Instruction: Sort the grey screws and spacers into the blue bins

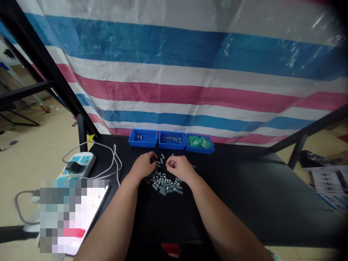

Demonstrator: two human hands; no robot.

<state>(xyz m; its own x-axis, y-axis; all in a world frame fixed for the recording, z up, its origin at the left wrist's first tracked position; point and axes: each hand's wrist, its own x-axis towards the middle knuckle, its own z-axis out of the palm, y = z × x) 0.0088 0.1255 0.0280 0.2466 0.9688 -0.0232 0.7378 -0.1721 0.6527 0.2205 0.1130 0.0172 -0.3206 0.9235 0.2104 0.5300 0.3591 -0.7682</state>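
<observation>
Hands Over Loose Hardware

Metal parts lie heaped on a black table; a sweeping wrist could scatter them. Just beyond, the left hand curls downward and the right hand bunches its fingertips; whether either clasps a part, we cannot tell. Behind sit 3 blue bins, where a misjudged drop could mix pieces.

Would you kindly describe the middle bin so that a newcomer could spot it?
Below the striped sheet, three blue bins line the far edge of the black table. The middle bin holds many metal parts; the left bin holds only a few, the right bin green plastic.
</observation>
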